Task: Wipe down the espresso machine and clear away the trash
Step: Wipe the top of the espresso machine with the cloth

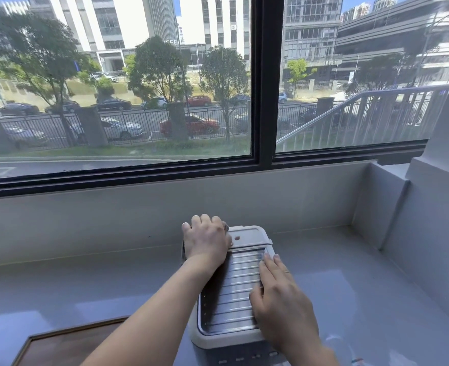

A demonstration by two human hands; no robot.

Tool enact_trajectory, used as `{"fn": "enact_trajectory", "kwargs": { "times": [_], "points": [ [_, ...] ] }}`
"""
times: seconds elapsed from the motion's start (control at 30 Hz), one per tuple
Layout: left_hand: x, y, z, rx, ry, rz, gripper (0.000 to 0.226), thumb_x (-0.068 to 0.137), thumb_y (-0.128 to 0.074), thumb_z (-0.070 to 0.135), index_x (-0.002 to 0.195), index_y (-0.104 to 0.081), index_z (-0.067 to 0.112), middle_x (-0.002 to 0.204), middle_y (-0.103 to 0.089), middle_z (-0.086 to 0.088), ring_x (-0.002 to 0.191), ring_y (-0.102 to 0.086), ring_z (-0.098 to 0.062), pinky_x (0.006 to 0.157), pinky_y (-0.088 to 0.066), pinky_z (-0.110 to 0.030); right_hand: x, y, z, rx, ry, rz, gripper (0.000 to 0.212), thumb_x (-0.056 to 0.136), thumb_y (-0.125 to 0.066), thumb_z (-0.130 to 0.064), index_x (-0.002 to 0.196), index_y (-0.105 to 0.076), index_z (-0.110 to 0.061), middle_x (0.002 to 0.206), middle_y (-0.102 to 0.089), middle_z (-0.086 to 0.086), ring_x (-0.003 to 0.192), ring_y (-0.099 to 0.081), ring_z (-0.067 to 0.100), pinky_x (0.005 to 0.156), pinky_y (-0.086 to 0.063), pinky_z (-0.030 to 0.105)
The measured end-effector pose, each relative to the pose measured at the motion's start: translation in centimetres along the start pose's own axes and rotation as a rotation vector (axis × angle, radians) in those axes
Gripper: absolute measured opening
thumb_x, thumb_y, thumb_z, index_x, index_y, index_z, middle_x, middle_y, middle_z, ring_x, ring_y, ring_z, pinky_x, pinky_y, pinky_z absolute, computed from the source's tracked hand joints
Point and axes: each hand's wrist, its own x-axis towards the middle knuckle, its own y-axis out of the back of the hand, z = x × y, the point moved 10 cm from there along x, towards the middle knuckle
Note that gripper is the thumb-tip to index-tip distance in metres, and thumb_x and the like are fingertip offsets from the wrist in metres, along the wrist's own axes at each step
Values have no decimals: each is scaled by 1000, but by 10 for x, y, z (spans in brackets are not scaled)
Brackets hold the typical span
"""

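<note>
The white espresso machine (247, 235) stands on the grey counter at bottom centre, seen from above, with a ribbed metal top (234, 291). My left hand (207, 241) curls over the machine's back left corner and grips it. Flat on the right side of the ribbed top lies my right hand (281, 305), fingers together and pointing away from me. Under its fingertips is what looks like a thin pale bluish wipe (261, 256), mostly hidden by the hand. A row of buttons shows on the machine's front edge at the bottom.
A dark wooden tray (59, 344) with a gold rim lies at the bottom left of the counter (112, 286). Something clear with a blue and red mark (356, 361) sits at the bottom right. A low white wall and a large window stand behind, and a stepped white wall is to the right.
</note>
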Motion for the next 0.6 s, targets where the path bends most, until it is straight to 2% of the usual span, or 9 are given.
{"fn": "enact_trajectory", "kwargs": {
  "times": [0.2,0.37,0.43,0.5,0.6],
  "points": [
    [-3,-6,46,-160,-183,15,35,95,-34,49,99,-54,21,107,-53,-4,105,-42,-28,86,-31,-46,0,1,0,-8,-9,10,63,93,-32,-39,154,-23,-27,162,-14,-17,149,-1,-1,114,-22,19],
    [-6,-2,109,-183,-406,-3,29,93,-42,44,100,-53,18,109,-52,-9,109,-42,-32,90,-30,-49,1,4,2,23,-15,5,66,94,-37,-35,156,-17,-24,164,-11,-10,150,-4,3,117,-9,18],
    [-3,-4,107,-155,-457,5,31,92,-44,47,99,-51,19,108,-52,-9,108,-43,-33,88,-31,-48,-1,6,3,54,-43,15,70,91,-42,-31,155,-15,-23,164,-8,-10,149,-11,5,114,-18,18],
    [3,-7,85,-139,-409,35,33,91,-42,51,99,-51,21,107,-53,-7,107,-44,-32,86,-32,-47,-3,8,4,71,-68,25,74,89,-44,-31,155,-13,-22,164,-6,-10,146,-20,6,108,-29,20],
    [20,-12,34,-114,-186,13,32,92,-40,52,101,-52,24,109,-54,-5,109,-43,-29,86,-32,-45,-3,8,4,71,-77,18,68,91,-40,-35,154,-17,-22,163,-10,-9,145,-22,6,107,-31,21]
  ]
}}
